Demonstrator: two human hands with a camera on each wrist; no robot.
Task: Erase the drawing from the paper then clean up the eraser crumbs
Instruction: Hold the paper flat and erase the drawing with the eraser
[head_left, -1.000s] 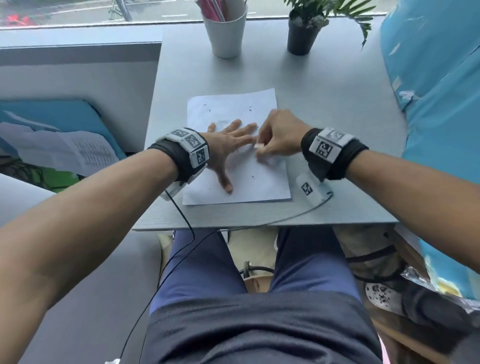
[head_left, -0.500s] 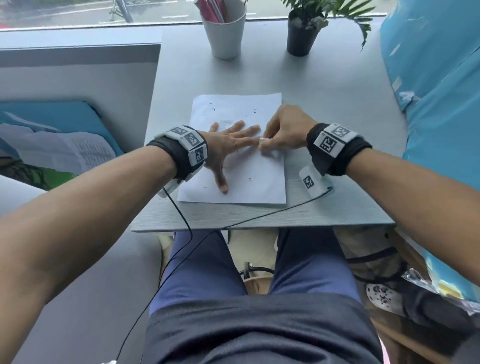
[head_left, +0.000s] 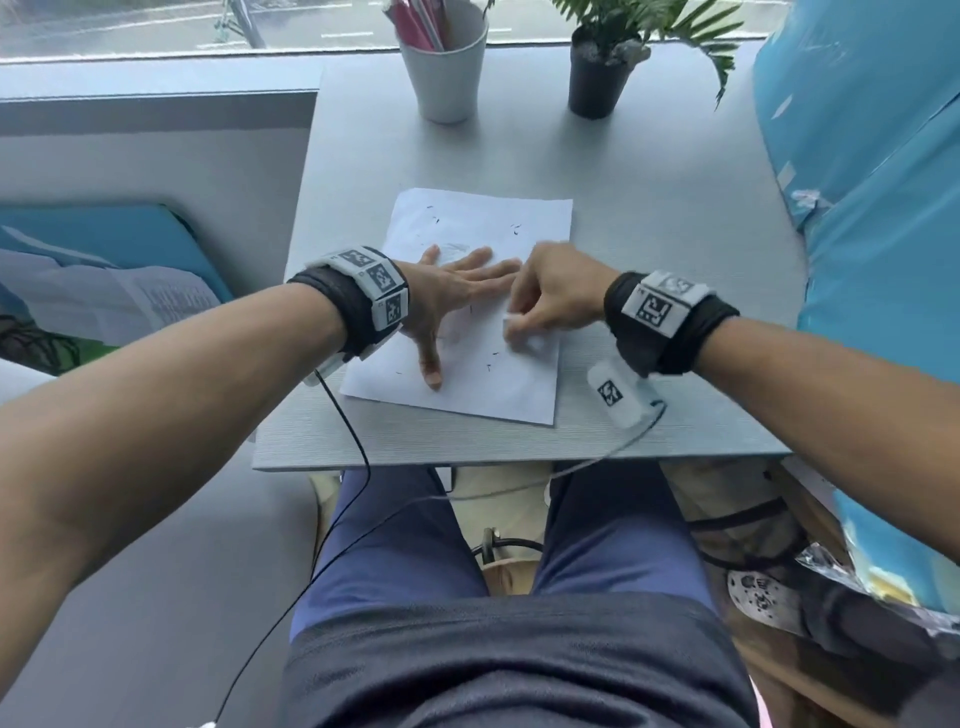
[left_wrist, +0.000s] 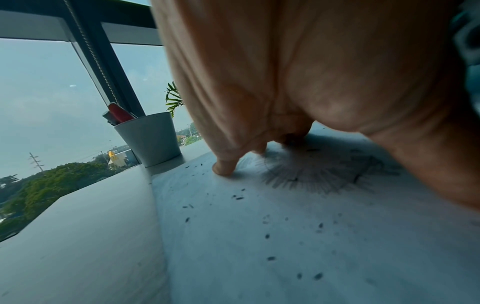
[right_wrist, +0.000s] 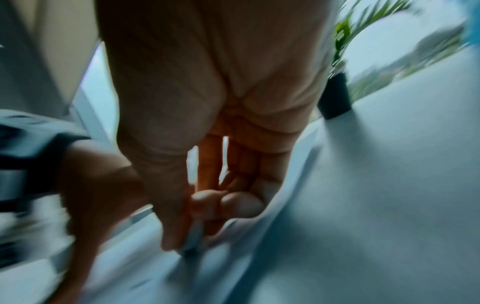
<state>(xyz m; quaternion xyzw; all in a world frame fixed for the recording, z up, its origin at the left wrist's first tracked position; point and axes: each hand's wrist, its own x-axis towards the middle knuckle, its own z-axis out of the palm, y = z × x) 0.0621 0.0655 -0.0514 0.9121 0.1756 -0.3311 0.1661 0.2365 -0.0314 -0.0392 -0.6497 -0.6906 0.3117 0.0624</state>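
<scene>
A white sheet of paper (head_left: 483, 384) lies on the grey table, slightly turned. My left hand (head_left: 457, 296) lies flat on the paper with fingers spread, pressing it down. My right hand (head_left: 545, 306) pinches a small white eraser (head_left: 511, 325) against the paper's right half, just right of the left fingertips. In the left wrist view a dark pencil drawing of radiating strokes (left_wrist: 311, 172) shows under the left hand (left_wrist: 285, 82), with several dark eraser crumbs (left_wrist: 239, 197) scattered on the paper (left_wrist: 285, 257). The right wrist view is blurred; the right hand (right_wrist: 202, 185) holds the eraser (right_wrist: 193, 238) on the sheet.
A white cup (head_left: 447, 73) with pens stands at the table's far edge, a small potted plant (head_left: 597, 78) to its right. A blue plastic-wrapped bulk (head_left: 872, 182) borders the table on the right. Cables hang over the near table edge (head_left: 519, 460).
The right hand with the eraser has moved back toward me along the paper's right half in a rubbing stroke. The paper has turned slightly. The left hand stays flat on it.
</scene>
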